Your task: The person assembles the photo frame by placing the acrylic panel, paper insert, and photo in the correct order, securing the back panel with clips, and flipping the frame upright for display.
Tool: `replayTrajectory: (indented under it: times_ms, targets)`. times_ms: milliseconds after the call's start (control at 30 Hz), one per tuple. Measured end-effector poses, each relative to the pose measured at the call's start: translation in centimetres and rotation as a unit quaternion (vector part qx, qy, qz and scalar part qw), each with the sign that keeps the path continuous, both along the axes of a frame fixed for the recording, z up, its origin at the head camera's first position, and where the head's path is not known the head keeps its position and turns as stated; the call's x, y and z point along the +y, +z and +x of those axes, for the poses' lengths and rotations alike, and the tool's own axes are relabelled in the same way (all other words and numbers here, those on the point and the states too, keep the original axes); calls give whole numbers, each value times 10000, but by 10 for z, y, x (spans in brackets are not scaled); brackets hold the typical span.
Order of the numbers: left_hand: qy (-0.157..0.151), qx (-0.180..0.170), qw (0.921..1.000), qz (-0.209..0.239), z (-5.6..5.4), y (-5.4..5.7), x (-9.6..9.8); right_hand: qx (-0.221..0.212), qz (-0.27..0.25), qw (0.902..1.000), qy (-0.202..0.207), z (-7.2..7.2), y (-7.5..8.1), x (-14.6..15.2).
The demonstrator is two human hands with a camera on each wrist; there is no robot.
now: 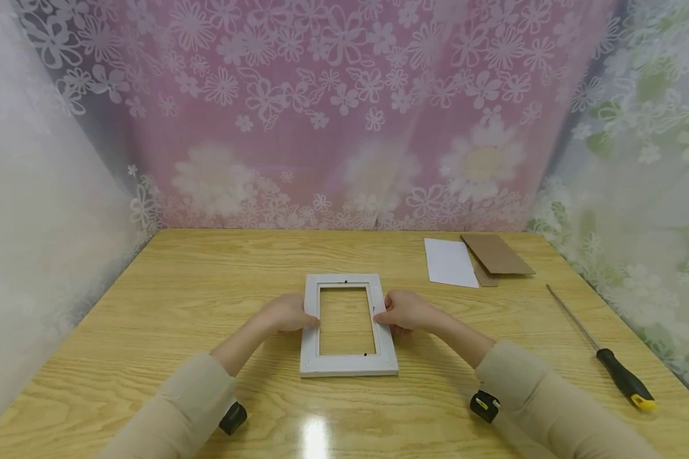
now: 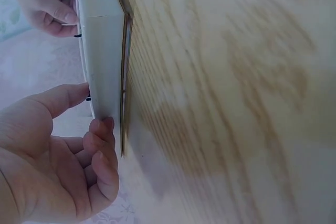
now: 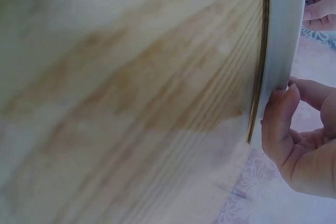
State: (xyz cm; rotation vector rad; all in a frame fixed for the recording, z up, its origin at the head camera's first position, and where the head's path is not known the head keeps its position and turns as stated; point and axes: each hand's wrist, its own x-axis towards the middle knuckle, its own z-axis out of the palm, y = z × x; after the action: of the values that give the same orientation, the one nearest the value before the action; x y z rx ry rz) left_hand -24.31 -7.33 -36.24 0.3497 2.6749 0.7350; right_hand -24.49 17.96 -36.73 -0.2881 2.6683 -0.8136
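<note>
A white picture frame (image 1: 349, 364) with an open middle is held by both hands over the wooden table, its long sides pointing away from me. Small black tabs stick out along its inner edge. My left hand (image 1: 289, 313) grips the left side, thumb on top and fingers curled against the outer edge, as the left wrist view shows on the frame's side (image 2: 105, 51). On the opposite side my right hand (image 1: 407, 311) pinches the frame the same way; in the right wrist view its fingers (image 3: 278, 116) press the outer edge.
At the back right of the table (image 1: 207, 268) lie a white sheet (image 1: 450, 262) and brown boards (image 1: 498, 254), partly overlapping. A screwdriver (image 1: 622, 376) with a black and yellow handle lies near the right edge. Flowered curtains (image 1: 344, 127) surround the table's back and sides.
</note>
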Motion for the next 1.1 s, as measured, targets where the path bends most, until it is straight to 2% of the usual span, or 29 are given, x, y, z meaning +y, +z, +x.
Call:
replayTrajectory:
  times_ms: [300, 467, 600, 800, 967, 1100]
  targets:
    - [144, -8, 9998, 114, 0, -1, -4, 32, -125, 9999, 3, -3, 0, -5]
    - [263, -27, 9995, 172, -3, -6, -8, -70, -188, 9997, -162, -3, -2, -10]
    - [226, 18, 9995, 228, -5, -9, -10, -122, -193, 9994, -246, -3, -2, -12]
    - [50, 197, 9993, 329, -4, -10, -13, -7, -48, 9999, -139, -4, -3, -11]
    - [-115, 632, 9979, -47, -2, -10, -15, 38, 64, 10000, 10, -3, -2, -11]
    - [-351, 1355, 9890, -474, -1, -9, -17, 63, 242, 9996, 152, 1, -1, -11]
